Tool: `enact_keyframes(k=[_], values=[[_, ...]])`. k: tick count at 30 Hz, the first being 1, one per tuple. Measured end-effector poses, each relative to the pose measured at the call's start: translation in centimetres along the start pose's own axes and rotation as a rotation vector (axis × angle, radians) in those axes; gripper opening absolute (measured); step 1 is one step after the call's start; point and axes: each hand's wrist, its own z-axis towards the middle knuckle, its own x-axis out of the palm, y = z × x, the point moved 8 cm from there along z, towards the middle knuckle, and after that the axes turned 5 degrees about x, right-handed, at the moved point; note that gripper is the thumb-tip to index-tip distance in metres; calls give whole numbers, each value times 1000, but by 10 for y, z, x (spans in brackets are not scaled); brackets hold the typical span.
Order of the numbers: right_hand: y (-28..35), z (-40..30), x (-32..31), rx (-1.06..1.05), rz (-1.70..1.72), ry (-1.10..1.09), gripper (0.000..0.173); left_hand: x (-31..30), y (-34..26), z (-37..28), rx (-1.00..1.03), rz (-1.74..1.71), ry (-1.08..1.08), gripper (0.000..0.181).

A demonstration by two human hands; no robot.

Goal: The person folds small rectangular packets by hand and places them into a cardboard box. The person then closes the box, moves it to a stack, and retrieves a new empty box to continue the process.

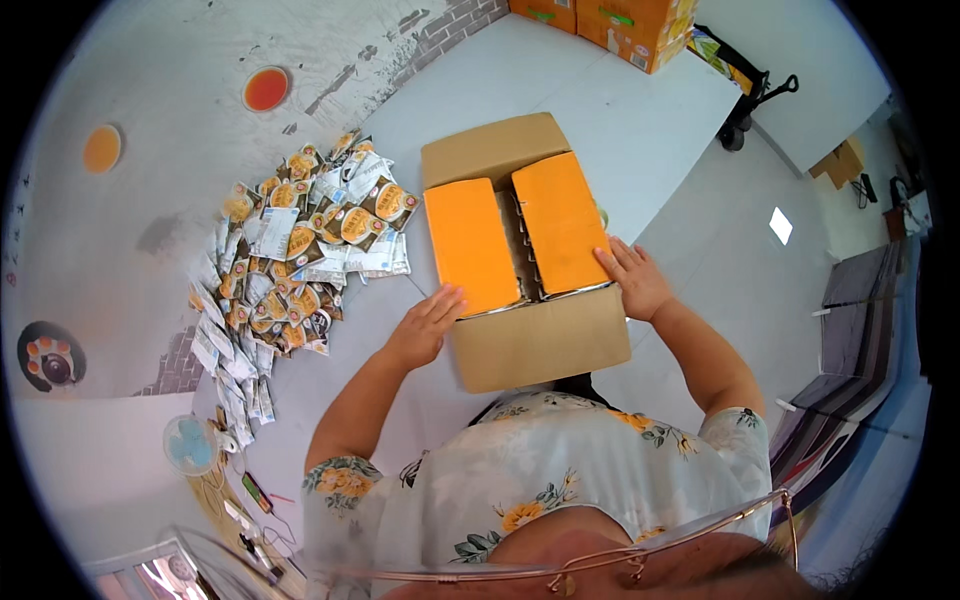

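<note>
An open cardboard carton (540, 330) stands before me on the pale work surface. Its two orange flaps (472, 247) are folded inward, with a narrow gap between them. The serrated edges of packets (527, 247) show in that gap; the rest of the contents is hidden. Two plain brown flaps stick outward, one at the far end and one towards me. My left hand (424, 326) touches the near left corner of the left orange flap with flat fingers. On the other side, my right hand (637, 277) lays its fingers on the right flap's outer edge.
Left of the carton lies a large heap of sealed sachets (300, 247) against a printed wall. Orange boxes (630, 30) stand at the far end. Beyond the surface's right edge is a black-handled cart (742, 105). A small fan (190, 445) and cables are at lower left.
</note>
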Motion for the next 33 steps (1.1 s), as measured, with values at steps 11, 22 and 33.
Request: enact_keyframes(k=[11, 22, 33], values=[[-10, 17, 15, 225, 1111, -72, 76, 16, 9, 4, -554, -702, -287, 71], [-33, 24, 45, 712, 1205, -32, 60, 51, 25, 15, -980, -971, -831, 47], [-101, 86, 16, 754, 1036, -205, 56, 38, 27, 16, -1063, -438, -824, 35]])
